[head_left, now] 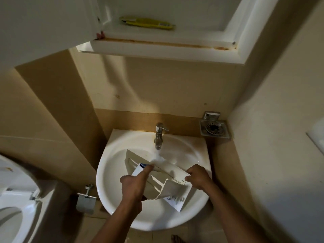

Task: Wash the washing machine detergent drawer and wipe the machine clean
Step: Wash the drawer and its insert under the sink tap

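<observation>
The white detergent drawer (163, 174) lies tilted in the white sink (112, 174), its front panel toward me at the lower right. Water runs from the chrome tap (159, 135) onto the drawer's far end. My right hand (198, 176) grips the drawer's right edge. My left hand (135, 183) is over the drawer's left side, its index finger stretched out and touching the inside near a blue part (142, 165), the other fingers curled.
A toilet (15, 207) stands at the lower left, with a metal paper holder (85, 199) on the wall beside the sink. An open white wall cabinet (157, 41) with a yellow packet hangs overhead. A floor drain (213, 128) lies right of the tap.
</observation>
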Available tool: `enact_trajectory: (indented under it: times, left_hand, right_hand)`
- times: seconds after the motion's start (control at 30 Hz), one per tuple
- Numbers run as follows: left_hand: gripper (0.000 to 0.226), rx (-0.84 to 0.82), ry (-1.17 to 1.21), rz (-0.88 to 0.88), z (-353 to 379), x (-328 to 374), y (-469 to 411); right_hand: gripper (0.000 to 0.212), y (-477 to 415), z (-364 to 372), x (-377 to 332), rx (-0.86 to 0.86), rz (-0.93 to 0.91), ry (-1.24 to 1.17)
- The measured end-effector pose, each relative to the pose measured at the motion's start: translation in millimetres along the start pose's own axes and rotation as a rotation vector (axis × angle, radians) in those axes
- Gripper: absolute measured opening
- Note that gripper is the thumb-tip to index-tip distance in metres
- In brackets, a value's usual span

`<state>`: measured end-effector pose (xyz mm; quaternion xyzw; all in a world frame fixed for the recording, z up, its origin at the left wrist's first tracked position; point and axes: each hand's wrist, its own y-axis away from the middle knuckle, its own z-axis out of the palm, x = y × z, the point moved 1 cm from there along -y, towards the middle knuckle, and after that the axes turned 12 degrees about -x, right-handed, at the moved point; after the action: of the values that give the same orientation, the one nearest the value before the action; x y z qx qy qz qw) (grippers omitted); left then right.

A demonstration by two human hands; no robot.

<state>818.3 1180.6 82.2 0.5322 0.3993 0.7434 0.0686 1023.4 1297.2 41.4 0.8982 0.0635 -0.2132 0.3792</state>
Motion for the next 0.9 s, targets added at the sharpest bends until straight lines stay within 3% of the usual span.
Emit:
enact_trajectory:
  times: [0.03, 0.13, 0.2, 0.33, 0.53, 0.67, 0.77, 0.8, 0.9]
  left_hand:
    - [0.08, 0.011, 0.03, -0.004, -1, -2, 0]
    - [0.092, 0.051, 0.096, -0.011, 0, -11, -2]
    - [0.1, 0.08, 0.099, 0.007, 7, -15, -4]
    - [0.085, 0.101, 0.06, 0.046, 12, -21, -12]
    - [0.082, 0.087, -0.011, 0.085, -1, -34, -14]
    - [0.088, 0.034, 0.012, 0.105, -8, -38, -15]
    - [0.089, 0.008, 0.032, 0.105, -9, -38, -15]
    - [0.087, -0.009, 0.045, 0.104, -9, -39, -14]
    - [0.08, -0.069, 0.067, 0.111, -13, -40, -12]
  right_hand:
    - [0.011, -5, 4, -4, -0.018, -0.017, 0.012]
    - [0.034, -23, 14, -19, 0.013, -0.039, 0.024]
    - [0.038, -31, 18, -36, 0.112, -0.052, -0.088]
    - [0.03, -47, 26, -74, 0.207, -0.065, -0.391]
    - [0.019, -82, 43, -96, -0.381, -0.005, -1.783]
    - [0.02, -104, 47, -106, -0.459, -0.023, -2.176]
    - [0.014, -115, 50, -107, -0.497, -0.082, -2.119]
    - [0.009, -114, 50, -106, -0.566, -0.106, -1.97]
    - [0.027, -98, 47, -107, -0.669, -0.187, -1.29]
